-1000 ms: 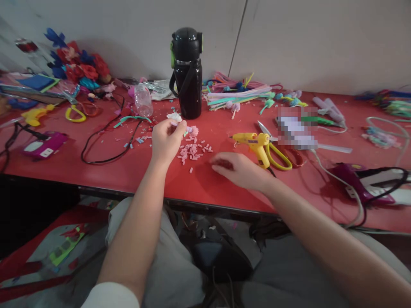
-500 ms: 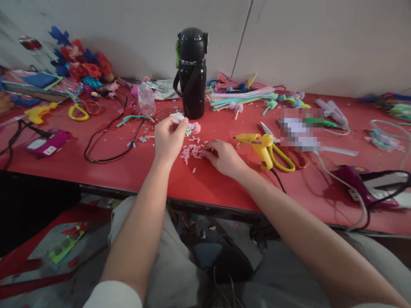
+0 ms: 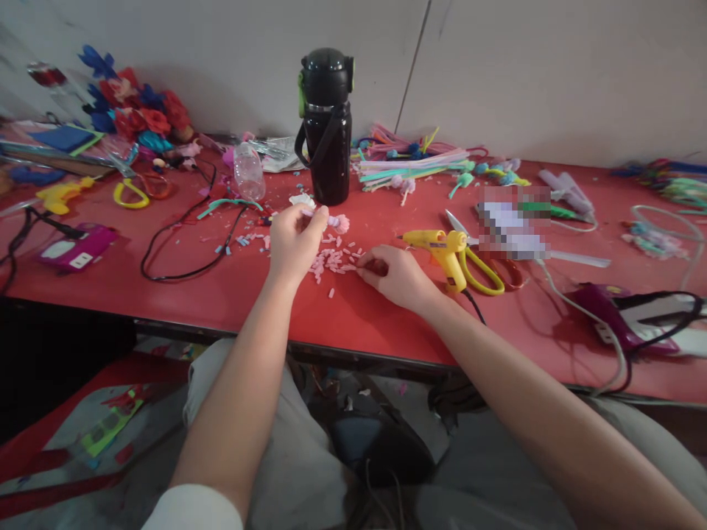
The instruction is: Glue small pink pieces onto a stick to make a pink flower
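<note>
My left hand [image 3: 295, 237] is closed in a pinch around a fuzzy stick [image 3: 333, 221], lilac along its length with a pink tufted end pointing right. A crumpled white scrap [image 3: 301, 200] shows just behind my fingers. Below the tuft, short fuzzy pink pieces [image 3: 331, 260] lie loosely heaped on the red table. At the right edge of that heap, my right hand [image 3: 393, 274] has its thumb and fingertips pressed together close to the tabletop. Whatever sits between those fingertips is too small to make out.
A black bottle [image 3: 327, 129] stands behind my hands. To the right lie a yellow glue gun [image 3: 439, 246] and scissors [image 3: 486, 272]. Pipe cleaners [image 3: 412, 169] are bundled at the back. A black cord [image 3: 166, 278] loops across the left, near a clear bottle [image 3: 250, 173].
My right hand has drawn slightly right, from within the pink heap to its edge. My left hand keeps hold of the fuzzy stick, almost unmoved. The whole view has shifted a little.
</note>
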The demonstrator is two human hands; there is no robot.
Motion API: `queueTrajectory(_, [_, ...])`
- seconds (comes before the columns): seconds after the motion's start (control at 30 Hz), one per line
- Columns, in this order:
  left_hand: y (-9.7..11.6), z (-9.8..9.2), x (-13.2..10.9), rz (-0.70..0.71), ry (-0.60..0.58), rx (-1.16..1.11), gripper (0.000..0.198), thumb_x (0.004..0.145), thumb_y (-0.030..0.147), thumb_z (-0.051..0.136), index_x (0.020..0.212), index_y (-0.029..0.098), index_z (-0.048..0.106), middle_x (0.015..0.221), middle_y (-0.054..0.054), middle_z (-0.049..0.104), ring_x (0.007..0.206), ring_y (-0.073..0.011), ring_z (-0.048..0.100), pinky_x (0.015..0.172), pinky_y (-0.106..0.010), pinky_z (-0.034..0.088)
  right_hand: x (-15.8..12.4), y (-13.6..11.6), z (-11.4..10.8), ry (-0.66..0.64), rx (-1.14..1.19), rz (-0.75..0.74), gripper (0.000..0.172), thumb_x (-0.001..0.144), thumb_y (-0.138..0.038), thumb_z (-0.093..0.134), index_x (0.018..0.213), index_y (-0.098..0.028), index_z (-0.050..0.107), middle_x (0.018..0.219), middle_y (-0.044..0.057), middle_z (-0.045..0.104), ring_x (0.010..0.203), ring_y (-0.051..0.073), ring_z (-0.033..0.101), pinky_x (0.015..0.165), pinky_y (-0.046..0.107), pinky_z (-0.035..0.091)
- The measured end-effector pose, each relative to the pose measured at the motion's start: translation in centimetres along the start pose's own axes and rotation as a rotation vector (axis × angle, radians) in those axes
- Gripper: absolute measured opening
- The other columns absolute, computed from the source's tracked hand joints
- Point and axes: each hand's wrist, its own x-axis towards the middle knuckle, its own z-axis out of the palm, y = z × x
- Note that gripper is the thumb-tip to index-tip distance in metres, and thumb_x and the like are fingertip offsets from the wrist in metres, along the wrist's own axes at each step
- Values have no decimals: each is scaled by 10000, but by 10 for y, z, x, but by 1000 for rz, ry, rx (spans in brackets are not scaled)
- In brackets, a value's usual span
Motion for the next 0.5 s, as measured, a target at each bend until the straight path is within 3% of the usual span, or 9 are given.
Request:
queueTrajectory(0.17, [-2, 0, 0, 12, -3, -8, 421, 915, 348, 684, 577, 213, 472, 536, 33, 498, 523, -111, 481, 537, -289, 366, 1, -8, 5, 35, -59, -70, 138, 851, -154, 616, 939, -184, 718, 940, 81, 696, 803, 201, 628, 750, 322, 491])
queueTrajectory(0.5, [0, -1, -1, 17, -13, -14, 407, 931, 314, 682, 589, 218, 483, 547, 32, 493, 522, -117, 470, 532, -303, 365, 26, -22, 30, -115, -221, -85, 277, 949, -111, 483, 1072, -159, 726, 1127, 139, 673, 972, 247, 654, 848, 339, 499])
